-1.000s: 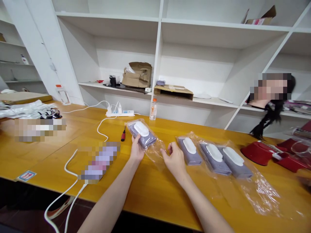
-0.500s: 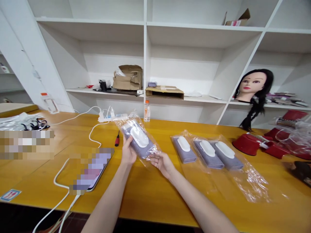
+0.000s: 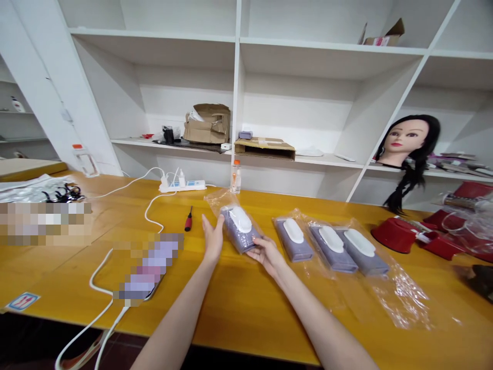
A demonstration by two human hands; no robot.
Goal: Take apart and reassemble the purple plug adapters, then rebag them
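A clear plastic bag with a purple pad and a white oval part [image 3: 240, 228] rests on the yellow table [image 3: 246, 308]. My left hand [image 3: 213, 237] is against the bag's left side, fingers stretched out and open. My right hand [image 3: 265, 253] grips the bag's near end, fingers curled under it. Three more bagged purple pads [image 3: 295, 239], [image 3: 333, 247], [image 3: 364, 251] lie in a row just to the right.
A red-handled screwdriver [image 3: 188, 220], a power strip [image 3: 182, 185] with white cables, a small bottle [image 3: 235, 176] and a phone [image 3: 144, 270] lie left and behind. Red parts [image 3: 395, 235] sit at right. A mannequin head [image 3: 408, 141] and cardboard boxes [image 3: 208, 122] stand on the white shelves.
The bagged pad was held up in both hands and has come down onto the table beside the other bags. My left hand has opened and now lies against its side.
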